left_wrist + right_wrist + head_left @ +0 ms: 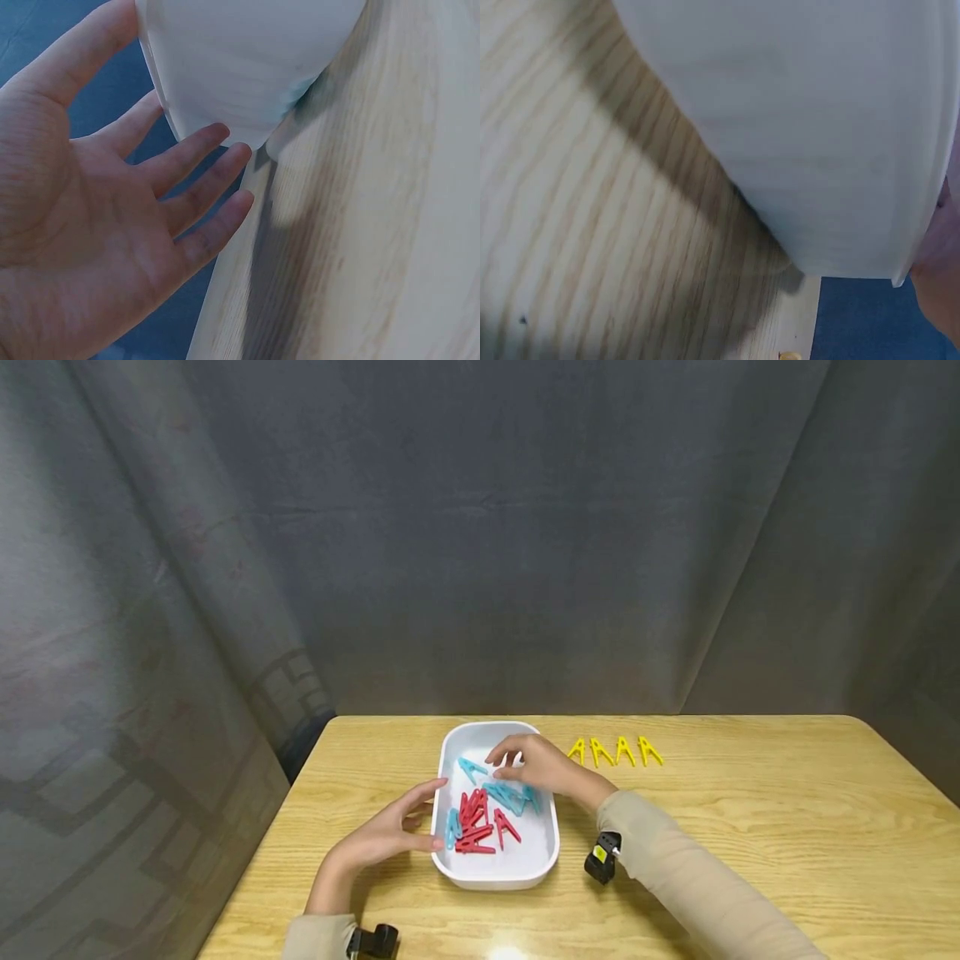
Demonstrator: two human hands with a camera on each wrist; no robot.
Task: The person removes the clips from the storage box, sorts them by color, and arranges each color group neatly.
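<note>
Left hand (90,217) spread, fingertips (238,154) at white tray (240,67), wooden table (375,240)

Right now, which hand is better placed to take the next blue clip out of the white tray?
Probably the right hand: it is over the white tray, fingers just above the blue clips. The left hand is open against the tray's outer left side.

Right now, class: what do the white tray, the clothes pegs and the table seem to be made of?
White tray: probably plastic, smooth, matte, with rounded moulded corners.
Red pegs, blue pegs and yellow pegs: apparently plastic, each a bright uniform colour.
Table: pale wood or wood-look laminate, with visible grain lines; which one cannot be told.
</note>
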